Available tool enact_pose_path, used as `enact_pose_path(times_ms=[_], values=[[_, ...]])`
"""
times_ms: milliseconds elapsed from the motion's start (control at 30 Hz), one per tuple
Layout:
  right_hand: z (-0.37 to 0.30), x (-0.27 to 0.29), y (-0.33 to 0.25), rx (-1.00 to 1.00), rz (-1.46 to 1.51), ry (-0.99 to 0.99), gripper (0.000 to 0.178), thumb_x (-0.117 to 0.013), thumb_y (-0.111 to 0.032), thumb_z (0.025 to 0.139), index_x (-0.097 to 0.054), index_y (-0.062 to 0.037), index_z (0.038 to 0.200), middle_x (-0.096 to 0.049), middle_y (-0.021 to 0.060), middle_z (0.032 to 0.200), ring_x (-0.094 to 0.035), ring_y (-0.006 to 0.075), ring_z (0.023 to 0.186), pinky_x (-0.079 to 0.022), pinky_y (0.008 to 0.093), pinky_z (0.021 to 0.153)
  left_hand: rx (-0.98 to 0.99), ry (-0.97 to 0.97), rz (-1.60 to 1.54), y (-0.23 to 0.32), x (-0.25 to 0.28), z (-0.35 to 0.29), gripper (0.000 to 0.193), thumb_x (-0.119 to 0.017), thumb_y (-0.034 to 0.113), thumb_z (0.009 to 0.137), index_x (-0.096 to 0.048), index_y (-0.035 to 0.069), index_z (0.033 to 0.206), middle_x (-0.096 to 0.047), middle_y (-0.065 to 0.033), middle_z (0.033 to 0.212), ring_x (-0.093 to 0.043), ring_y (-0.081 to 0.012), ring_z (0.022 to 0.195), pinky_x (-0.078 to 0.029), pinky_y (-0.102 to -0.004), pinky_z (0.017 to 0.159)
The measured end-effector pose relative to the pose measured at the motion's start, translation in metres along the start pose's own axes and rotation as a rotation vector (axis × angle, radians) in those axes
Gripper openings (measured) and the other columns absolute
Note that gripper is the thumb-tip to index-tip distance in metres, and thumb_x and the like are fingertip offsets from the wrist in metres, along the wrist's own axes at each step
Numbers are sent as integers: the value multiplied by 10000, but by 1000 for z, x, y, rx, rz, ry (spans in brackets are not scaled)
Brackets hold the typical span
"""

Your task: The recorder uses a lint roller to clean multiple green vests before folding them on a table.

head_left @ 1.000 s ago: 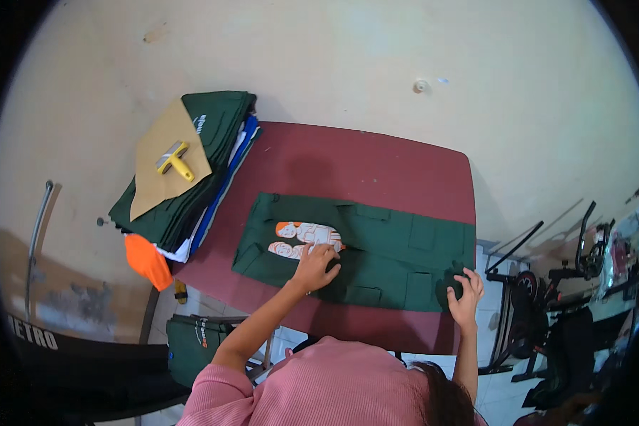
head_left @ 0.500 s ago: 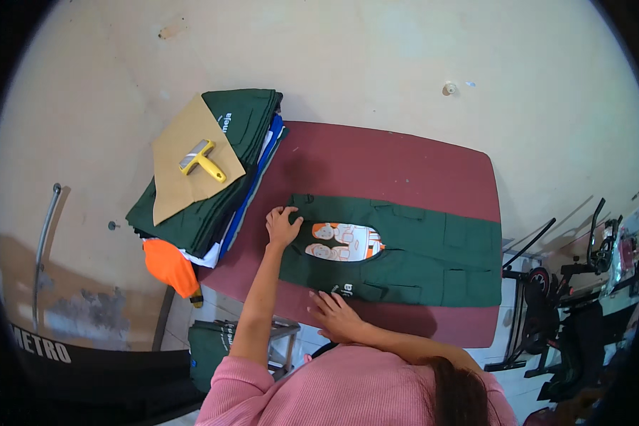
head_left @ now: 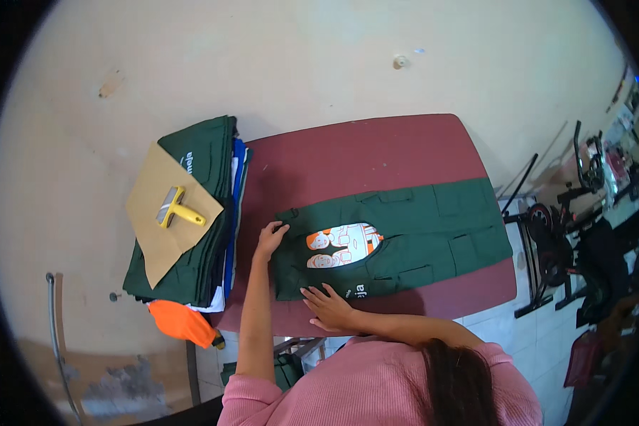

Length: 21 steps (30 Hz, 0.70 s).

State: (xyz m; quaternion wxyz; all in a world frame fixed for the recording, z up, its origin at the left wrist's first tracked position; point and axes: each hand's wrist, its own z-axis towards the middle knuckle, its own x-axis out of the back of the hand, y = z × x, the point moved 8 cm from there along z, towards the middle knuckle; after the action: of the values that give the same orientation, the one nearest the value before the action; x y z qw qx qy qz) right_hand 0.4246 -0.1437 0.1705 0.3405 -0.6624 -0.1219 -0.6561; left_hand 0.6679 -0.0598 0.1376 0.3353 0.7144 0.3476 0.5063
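A dark green garment [head_left: 433, 238] with several pockets lies spread lengthwise on a maroon table [head_left: 348, 153]. Framed by its neck opening is a white panel [head_left: 344, 245] printted with orange-outlined cartoon figures. At the garment's left end, my left hand [head_left: 268, 240] rests its bent fingertips on the cloth edge, fingers slightly apart. My right hand [head_left: 330, 311] lies flat, fingers spread, across the near edge beside a small white print. Neither hand appears to hold anything.
Left on the table stands a stack of folded green garments [head_left: 181, 273], topped by brown cardboard [head_left: 145, 213] and a yellow-handled brush-like tool [head_left: 179, 207]. An orange cloth item [head_left: 181, 323] hangs below the stack. Exercise equipment [head_left: 547, 234] stands at right; a wall [head_left: 319, 57] rises behind.
The view has shifted and turned, so the table and stack sit differently in the picture. My left hand has slid off the cloth's top toward its left edge; my right hand stays on the near edge.
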Motion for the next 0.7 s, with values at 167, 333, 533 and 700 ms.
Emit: enact_pose_path(times_ms=[167,333,533,700], values=[[-13,46,8,-20,227,52,534,-453,-346,813,-382,20,1196,-197,164,1362,-265,285,1226,-239,471,960,178,-390,-376,48,-18,-13,385,-561,323,794,-558,57,1073,-549,-81,1077,-519,-171,959,-405,-289,781],[-83,137,34,-84,456,349,536,-475,-285,811,-340,43,1212,-193,185,1355,-300,334,1185,-276,460,940,-449,-677,-179,278,-79,-85,413,-446,336,865,-487,64,1173,-531,-54,1101,-463,-148,1023,-359,-285,850],[-270,165,113,-889,557,1304,494,-425,-174,848,-254,38,1261,-225,184,1330,-355,302,1131,-274,369,952,-802,-924,-369,396,-193,-157,437,-507,289,842,-431,53,1203,-382,-119,1266,-343,-229,1184,-272,-335,977],[-333,62,112,-1099,1108,1173,321,-431,-135,863,-373,-38,1163,-422,71,1150,-456,154,983,-371,271,824,-731,-365,48,298,-228,-38,456,-519,336,812,-475,6,1125,-387,-206,1245,-338,-307,1190,-283,-359,972]])
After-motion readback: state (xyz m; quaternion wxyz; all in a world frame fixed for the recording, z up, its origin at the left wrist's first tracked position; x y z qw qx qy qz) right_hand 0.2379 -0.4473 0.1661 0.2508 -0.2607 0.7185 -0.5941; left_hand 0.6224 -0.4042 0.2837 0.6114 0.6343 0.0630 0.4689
